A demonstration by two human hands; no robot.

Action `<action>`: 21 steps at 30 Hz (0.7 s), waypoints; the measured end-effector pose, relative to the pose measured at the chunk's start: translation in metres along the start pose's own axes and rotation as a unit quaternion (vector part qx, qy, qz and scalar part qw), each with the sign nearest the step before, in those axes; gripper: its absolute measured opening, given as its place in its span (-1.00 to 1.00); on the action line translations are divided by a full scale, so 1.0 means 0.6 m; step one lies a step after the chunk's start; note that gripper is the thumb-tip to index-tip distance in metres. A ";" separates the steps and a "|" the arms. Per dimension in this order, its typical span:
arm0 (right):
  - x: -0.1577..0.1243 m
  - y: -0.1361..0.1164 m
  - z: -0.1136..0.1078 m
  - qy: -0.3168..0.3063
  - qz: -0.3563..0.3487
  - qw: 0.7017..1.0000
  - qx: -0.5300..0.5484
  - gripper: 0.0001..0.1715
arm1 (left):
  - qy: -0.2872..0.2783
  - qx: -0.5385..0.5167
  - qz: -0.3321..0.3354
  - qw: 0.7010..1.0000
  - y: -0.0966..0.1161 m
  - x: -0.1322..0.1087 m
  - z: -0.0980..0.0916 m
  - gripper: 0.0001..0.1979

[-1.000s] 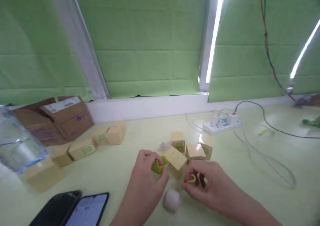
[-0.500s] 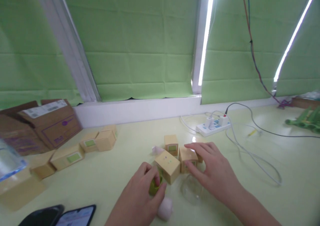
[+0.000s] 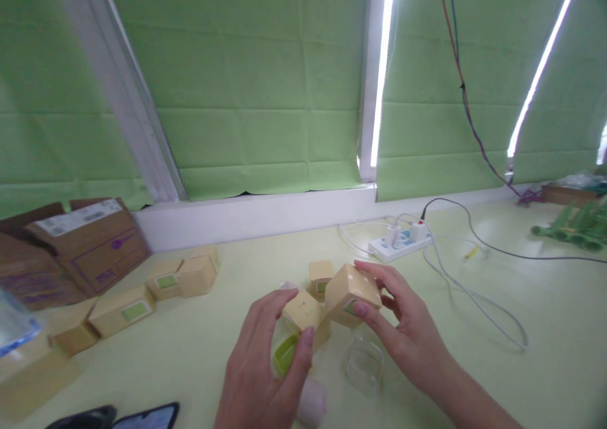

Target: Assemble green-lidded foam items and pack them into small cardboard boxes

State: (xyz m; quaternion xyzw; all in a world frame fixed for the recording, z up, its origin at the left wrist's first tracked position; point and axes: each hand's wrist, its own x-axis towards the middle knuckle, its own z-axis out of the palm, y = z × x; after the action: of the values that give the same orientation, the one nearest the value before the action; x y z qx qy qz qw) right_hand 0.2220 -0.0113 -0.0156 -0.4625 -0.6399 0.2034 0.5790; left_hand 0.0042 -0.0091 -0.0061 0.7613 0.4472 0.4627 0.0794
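Observation:
My right hand (image 3: 403, 321) grips a small cream cardboard box (image 3: 348, 290) with a green label, thumb on its front and fingers behind. That box is raised and tilted. My left hand (image 3: 265, 359) is open, thumb and fingers apart, beside a second cream box (image 3: 301, 310); I cannot tell whether the fingertips touch it. A green cup-like container (image 3: 285, 354) shows between the left thumb and fingers, partly hidden. A clear plastic container (image 3: 364, 364) lies below the right hand. Near my left wrist is a whitish rounded thing (image 3: 312, 402). Behind stands a third small box (image 3: 321, 274).
Several similar boxes (image 3: 124, 312) stand in a row at left, before an open brown carton (image 3: 95, 248). A phone (image 3: 147, 417) lies at the front edge. A white power strip (image 3: 399, 245) with cables sits at the back, and green pieces (image 3: 571, 226) lie far right.
My right hand has lifted and tilted its box, moving it slightly left. My left hand has opened from its curl at the green container, its fingers now up by the second box.

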 end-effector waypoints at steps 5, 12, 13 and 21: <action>-0.024 -0.023 0.024 -0.094 0.090 0.966 0.222 -0.44 | -0.016 -0.212 -0.129 0.968 0.033 -0.010 0.013 -0.43; -0.022 -0.023 0.024 -0.149 0.148 0.944 0.255 -0.50 | 0.038 -0.327 -0.242 0.913 0.054 0.003 0.002 -0.63; -0.021 -0.023 0.024 -0.155 0.153 0.944 0.246 -0.46 | 0.038 -0.315 -0.238 0.918 0.054 0.004 0.000 -0.66; -0.024 -0.030 0.031 -0.196 0.168 0.933 0.250 -0.38 | 0.013 -0.251 -0.208 0.945 0.058 0.003 -0.002 -0.68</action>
State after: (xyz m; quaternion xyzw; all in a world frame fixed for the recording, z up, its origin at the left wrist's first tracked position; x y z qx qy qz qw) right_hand 0.1968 -0.0269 -0.0137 -0.3549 -0.5822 0.5376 0.4960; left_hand 0.0249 -0.0287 0.0142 0.6011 0.4658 0.5428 0.3563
